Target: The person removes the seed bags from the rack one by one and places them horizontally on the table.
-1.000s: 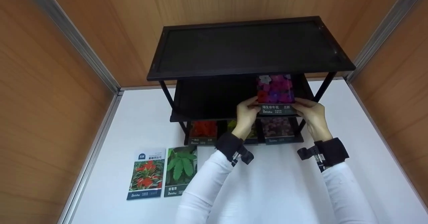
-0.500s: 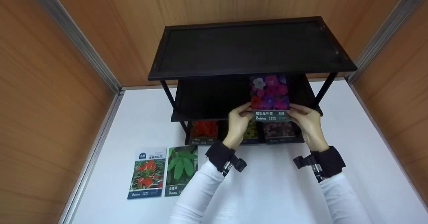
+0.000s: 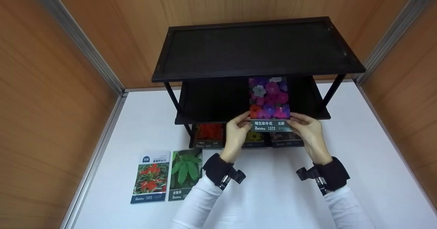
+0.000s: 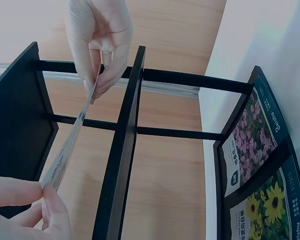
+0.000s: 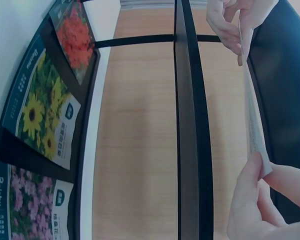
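Both hands hold one flower seed packet (image 3: 269, 100) with pink, purple and white blooms at the front of the black rack's middle shelf (image 3: 215, 102). My left hand (image 3: 236, 133) pinches its lower left edge between thumb and fingers. Opposite it, my right hand (image 3: 309, 133) pinches the lower right edge. In the left wrist view the packet (image 4: 72, 140) shows edge-on, between the middle and top shelves. Its far end lies under the top shelf (image 3: 256, 48) in the head view.
Packets with red flowers (image 3: 208, 135), yellow flowers (image 5: 42, 107) and pink flowers (image 4: 250, 137) lie on the bottom shelf. On the white table, a red-flower packet (image 3: 150, 179) and a green-leaf packet (image 3: 184, 172) lie left of my arms. Wooden panels (image 3: 44, 119) enclose the table.
Both hands have drawn the packet toward me and to the left along the middle shelf, and more of its picture shows. The packets on the table have stayed put.
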`<state>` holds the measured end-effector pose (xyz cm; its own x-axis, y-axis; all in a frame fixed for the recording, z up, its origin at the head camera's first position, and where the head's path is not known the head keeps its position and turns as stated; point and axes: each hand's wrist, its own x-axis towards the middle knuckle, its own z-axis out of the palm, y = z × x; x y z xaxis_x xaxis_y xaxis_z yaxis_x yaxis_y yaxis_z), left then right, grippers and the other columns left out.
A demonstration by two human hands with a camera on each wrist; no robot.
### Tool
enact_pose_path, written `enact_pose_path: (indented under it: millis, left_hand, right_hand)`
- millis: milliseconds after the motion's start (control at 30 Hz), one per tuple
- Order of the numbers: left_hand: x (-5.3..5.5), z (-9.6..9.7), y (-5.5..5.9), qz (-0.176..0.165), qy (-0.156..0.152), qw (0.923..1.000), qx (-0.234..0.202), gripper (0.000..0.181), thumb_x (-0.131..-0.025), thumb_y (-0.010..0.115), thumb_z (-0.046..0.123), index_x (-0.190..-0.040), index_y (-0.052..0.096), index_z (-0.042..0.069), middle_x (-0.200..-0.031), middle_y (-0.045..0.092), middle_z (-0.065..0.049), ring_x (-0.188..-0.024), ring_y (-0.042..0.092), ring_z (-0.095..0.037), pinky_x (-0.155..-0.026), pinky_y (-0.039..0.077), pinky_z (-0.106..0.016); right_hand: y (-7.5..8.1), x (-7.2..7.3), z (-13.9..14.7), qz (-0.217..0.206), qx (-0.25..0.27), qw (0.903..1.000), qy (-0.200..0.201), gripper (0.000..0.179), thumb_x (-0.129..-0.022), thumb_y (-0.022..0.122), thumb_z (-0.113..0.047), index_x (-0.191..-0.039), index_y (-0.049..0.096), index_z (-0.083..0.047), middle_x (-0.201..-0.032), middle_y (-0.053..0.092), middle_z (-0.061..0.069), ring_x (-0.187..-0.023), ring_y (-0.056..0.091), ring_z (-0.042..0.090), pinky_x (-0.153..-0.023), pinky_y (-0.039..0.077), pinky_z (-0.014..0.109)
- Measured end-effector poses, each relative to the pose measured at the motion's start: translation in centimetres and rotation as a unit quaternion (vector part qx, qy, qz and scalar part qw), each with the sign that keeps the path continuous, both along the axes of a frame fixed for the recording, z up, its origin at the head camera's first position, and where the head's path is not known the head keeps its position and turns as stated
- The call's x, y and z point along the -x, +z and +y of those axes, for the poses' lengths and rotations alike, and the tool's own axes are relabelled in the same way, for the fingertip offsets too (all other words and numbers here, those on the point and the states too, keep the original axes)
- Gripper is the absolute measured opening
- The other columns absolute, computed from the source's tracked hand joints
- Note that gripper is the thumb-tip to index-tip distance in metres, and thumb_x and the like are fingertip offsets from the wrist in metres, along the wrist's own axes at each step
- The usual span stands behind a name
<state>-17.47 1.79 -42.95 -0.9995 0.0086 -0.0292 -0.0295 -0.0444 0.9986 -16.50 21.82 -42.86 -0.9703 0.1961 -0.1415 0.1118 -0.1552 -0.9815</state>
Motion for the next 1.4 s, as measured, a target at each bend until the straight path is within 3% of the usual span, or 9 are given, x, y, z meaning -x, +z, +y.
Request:
enact_pose_path:
  millis: [167, 367, 600, 700, 900, 1100, 1233, 1333, 1400]
  left_hand:
    - [-0.4, -0.5, -0.5, 0.012, 0.008, 0.9999, 0.007, 0.038, -0.078, 0.050, -0.010, -0.115, 0.057, -0.002, -0.097, 0.059, -0.013, -0.083, 0.057, -0.017, -0.068, 0.045, -0.022]
    - [-0.9, -0.9, -0.8, 0.005, 0.022, 0.9997, -0.012, 0.039, -0.077, 0.049, -0.013, -0.114, 0.057, -0.004, -0.096, 0.058, -0.014, -0.082, 0.056, -0.017, -0.071, 0.046, -0.023]
    - [-1.7, -1.6, -1.1, 0.017, 0.035, 0.9992, -0.011, 0.039, -0.076, 0.049, -0.013, -0.113, 0.057, -0.005, -0.096, 0.058, -0.014, -0.082, 0.056, -0.017, -0.070, 0.047, -0.023]
    - [-2.1, -1.9, -1.3, 0.018, 0.041, 0.9990, -0.008, 0.039, -0.076, 0.049, -0.013, -0.113, 0.058, -0.004, -0.097, 0.058, -0.014, -0.082, 0.056, -0.018, -0.071, 0.046, -0.023]
    - [-2.7, -2.4, -1.7, 0.022, 0.052, 0.9984, -0.007, 0.038, -0.077, 0.050, -0.012, -0.113, 0.058, -0.003, -0.096, 0.058, -0.014, -0.082, 0.056, -0.019, -0.070, 0.046, -0.023]
    - [-3.3, -3.0, -2.2, 0.027, 0.057, 0.9980, 0.001, 0.039, -0.077, 0.049, -0.012, -0.114, 0.057, -0.003, -0.098, 0.058, -0.014, -0.083, 0.056, -0.021, -0.069, 0.045, -0.022]
    - [-3.8, -3.4, -2.4, 0.023, 0.058, 0.9980, -0.009, 0.038, -0.078, 0.049, -0.011, -0.115, 0.056, -0.003, -0.099, 0.057, -0.015, -0.085, 0.055, -0.022, -0.069, 0.045, -0.021]
    - [-4.1, -3.7, -2.5, 0.024, 0.064, 0.9975, -0.015, 0.037, -0.078, 0.050, -0.011, -0.114, 0.057, -0.004, -0.099, 0.056, -0.015, -0.086, 0.055, -0.022, -0.068, 0.045, -0.020]
    - [-4.4, -3.8, -2.6, 0.027, 0.069, 0.9972, -0.012, 0.037, -0.078, 0.050, -0.010, -0.114, 0.057, -0.004, -0.098, 0.056, -0.015, -0.085, 0.055, -0.022, -0.068, 0.044, -0.020]
  right_hand:
    - [-0.1, -0.5, -0.5, -0.007, -0.010, 0.9999, -0.004, 0.034, -0.078, 0.063, 0.000, -0.110, 0.055, 0.007, -0.082, 0.060, -0.002, -0.074, 0.058, 0.006, -0.068, 0.049, 0.020]
    - [-0.7, -0.9, -1.0, -0.005, -0.015, 0.9999, -0.003, 0.038, -0.075, 0.067, -0.003, -0.109, 0.055, 0.007, -0.086, 0.060, 0.003, -0.074, 0.058, 0.009, -0.069, 0.049, 0.022]
    - [-10.9, 2.9, 2.2, 0.059, 0.067, 0.9957, 0.026, 0.036, -0.072, 0.069, -0.001, -0.108, 0.061, -0.001, -0.095, 0.062, 0.012, -0.081, 0.061, 0.019, -0.069, 0.051, 0.029]
    - [-12.7, 3.3, 2.3, 0.055, 0.062, 0.9964, 0.015, 0.036, -0.073, 0.068, 0.000, -0.108, 0.061, 0.000, -0.096, 0.062, 0.015, -0.082, 0.062, 0.022, -0.069, 0.051, 0.031]
    - [-8.7, 0.9, -0.1, 0.039, 0.019, 0.9990, 0.010, 0.041, -0.068, 0.075, -0.012, -0.106, 0.061, -0.001, -0.092, 0.061, 0.012, -0.078, 0.061, 0.018, -0.066, 0.051, 0.027]
    - [-8.6, 0.0, -0.9, 0.056, 0.060, 0.9962, 0.028, 0.036, -0.069, 0.073, -0.005, -0.104, 0.063, -0.003, -0.089, 0.062, 0.009, -0.075, 0.060, 0.017, -0.063, 0.050, 0.025]
    - [-7.1, -1.0, -2.1, 0.030, 0.031, 0.9989, 0.019, 0.038, -0.069, 0.074, -0.008, -0.104, 0.061, -0.001, -0.090, 0.060, 0.011, -0.076, 0.059, 0.018, -0.067, 0.051, 0.027]
    - [-8.1, -1.0, -2.2, 0.024, 0.024, 0.9993, 0.018, 0.040, -0.069, 0.073, -0.007, -0.106, 0.060, 0.001, -0.092, 0.059, 0.014, -0.078, 0.059, 0.020, -0.069, 0.051, 0.030]
    - [-11.0, -0.2, -1.6, 0.036, 0.030, 0.9987, 0.021, 0.039, -0.070, 0.072, -0.007, -0.107, 0.060, -0.001, -0.094, 0.060, 0.014, -0.079, 0.060, 0.021, -0.068, 0.051, 0.031]
